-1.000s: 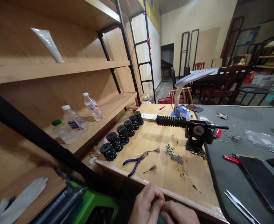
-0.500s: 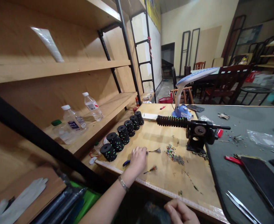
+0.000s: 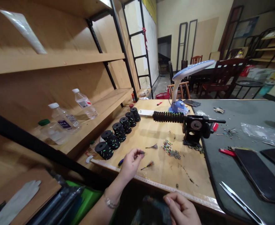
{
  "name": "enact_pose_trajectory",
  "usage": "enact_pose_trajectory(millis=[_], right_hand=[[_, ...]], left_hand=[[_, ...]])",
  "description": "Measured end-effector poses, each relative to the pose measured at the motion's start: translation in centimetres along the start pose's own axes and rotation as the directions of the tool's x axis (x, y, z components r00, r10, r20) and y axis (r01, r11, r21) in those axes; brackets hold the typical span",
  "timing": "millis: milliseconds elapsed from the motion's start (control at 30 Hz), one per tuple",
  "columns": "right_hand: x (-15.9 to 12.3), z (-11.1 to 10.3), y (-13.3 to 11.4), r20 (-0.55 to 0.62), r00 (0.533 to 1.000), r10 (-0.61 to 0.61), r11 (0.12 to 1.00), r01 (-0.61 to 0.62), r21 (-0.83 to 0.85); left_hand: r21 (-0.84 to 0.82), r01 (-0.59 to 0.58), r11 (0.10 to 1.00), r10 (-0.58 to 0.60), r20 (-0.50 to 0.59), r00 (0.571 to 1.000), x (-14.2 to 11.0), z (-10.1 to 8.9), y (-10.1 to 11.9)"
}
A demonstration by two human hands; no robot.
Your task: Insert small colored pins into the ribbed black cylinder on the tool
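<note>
My left hand point(image 3: 129, 165) is over the front of the wooden table point(image 3: 156, 172), its thumb and fingertips pinched together. Whatever lies between them is too small to name. Just beyond the fingertips is a grey-tufted bundle point(image 3: 152, 146); a second, orange-and-dark tufted bundle point(image 3: 148, 165) lies to their right. At the table's front edge my right hand point(image 3: 183, 208) is closed, thumb against forefinger, and I cannot make out anything in it. Between the hands and the winder lie coloured beads point(image 3: 167, 146), small metal pieces point(image 3: 175, 154) and a thin beaded line point(image 3: 189, 177).
Several black foam spools point(image 3: 104, 150) line the left side. A black hand-cranked winder point(image 3: 195, 128) carries a ridged black roll point(image 3: 167, 117). Behind it stands a blue-and-white lamp point(image 3: 178, 106). Tweezers point(image 3: 239, 201) and a dark phone point(image 3: 257, 176) rest on the grey mat point(image 3: 210, 162). Bottles point(image 3: 86, 104) occupy the shelf.
My left hand has drawn back from the grey-tufted bundle, which now shows uncovered on the table. My right hand remains closed near the front edge. The camera view has shifted slightly.
</note>
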State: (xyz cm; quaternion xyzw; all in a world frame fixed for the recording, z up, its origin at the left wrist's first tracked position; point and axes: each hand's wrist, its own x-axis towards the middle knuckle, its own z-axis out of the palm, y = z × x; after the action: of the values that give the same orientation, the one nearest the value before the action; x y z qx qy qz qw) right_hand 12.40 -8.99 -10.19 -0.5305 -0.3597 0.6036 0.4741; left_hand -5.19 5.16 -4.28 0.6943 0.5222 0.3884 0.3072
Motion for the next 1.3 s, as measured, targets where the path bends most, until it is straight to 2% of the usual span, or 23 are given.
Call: enact_pose_trajectory(millis=[33, 67, 100, 167, 200, 267, 367, 567, 667, 833, 900, 967, 1167, 1300], right_hand=[[-0.1, -0.1, -0.2, -0.002, 1.0, -0.007, 1.0, 0.007, -0.011], [-0.1, -0.2, -0.3, -0.009, 1.0, -0.013, 1.0, 0.013, -0.022], [-0.2, -0.2, -0.4, -0.021, 1.0, -0.015, 1.0, 0.015, -0.027], [-0.3, -0.2, -0.7, -0.055, 0.998, -0.008, 1.0, 0.007, -0.022], [-0.3, -0.2, -0.8, -0.065, 0.998, 0.001, 1.0, -0.002, -0.017], [-0.4, -0.1, -0.9, -0.081, 0.996, 0.022, 1.0, -0.023, -0.013], [-0.3, -0.3, -0.9, -0.091, 0.994, 0.065, 0.997, -0.067, -0.025], [-0.1, -0.6, -0.7, -0.104, 0.991, 0.082, 0.996, -0.086, -0.03], [-0.1, -0.7, -0.8, -0.107, 0.991, 0.076, 0.996, -0.08, -0.037], [-0.2, -0.8, -1.1, -0.102, 0.993, 0.058, 0.995, -0.065, -0.073], [-0.2, -0.8, -1.0, -0.102, 0.994, 0.03, 0.996, -0.039, -0.083], [-0.3, -0.8, -0.9, -0.096, 0.995, 0.017, 0.997, -0.024, -0.078], [-0.3, -1.0, -0.3, -0.079, 0.996, 0.042, 0.999, -0.043, -0.015], [-0.4, -1.1, -0.4, -0.059, 0.997, 0.05, 0.999, -0.051, -0.006]], left_hand=[[-0.059, 0.023, 0.998, -0.02, 0.049, 0.999, -1.4, 0.3, 0.6], [-0.204, 0.111, 0.973, -0.082, 0.144, 0.986, -2.8, 0.7, 1.1], [-0.306, 0.225, 0.925, -0.147, 0.26, 0.954, -4.3, 1.2, 1.5], [-0.398, 0.422, 0.814, -0.261, 0.4, 0.879, -7.1, 2.5, 2.0], [-0.405, 0.48, 0.778, -0.292, 0.442, 0.848, -8.2, 3.2, 2.1], [-0.439, 0.528, 0.727, -0.334, 0.447, 0.83, -9.8, 4.4, 2.0], [-0.484, 0.52, 0.704, -0.35, 0.4, 0.847, -10.9, 5.6, 1.9], [-0.481, 0.459, 0.747, -0.314, 0.353, 0.882, -11.2, 6.1, 2.2], [-0.466, 0.416, 0.781, -0.278, 0.336, 0.9, -11.7, 6.3, 1.9], [-0.342, 0.316, 0.885, -0.221, 0.289, 0.931, -12.4, 6.6, 1.4], [-0.338, 0.317, 0.886, -0.222, 0.29, 0.931, -12.4, 6.7, 1.6], [-0.392, 0.366, 0.844, -0.251, 0.314, 0.916, -12.3, 6.7, 1.9], [-0.572, 0.529, 0.627, -0.344, 0.406, 0.847, -11.9, 6.8, 2.6], [-0.586, 0.576, 0.57, -0.363, 0.45, 0.816, -11.8, 6.9, 2.6]])
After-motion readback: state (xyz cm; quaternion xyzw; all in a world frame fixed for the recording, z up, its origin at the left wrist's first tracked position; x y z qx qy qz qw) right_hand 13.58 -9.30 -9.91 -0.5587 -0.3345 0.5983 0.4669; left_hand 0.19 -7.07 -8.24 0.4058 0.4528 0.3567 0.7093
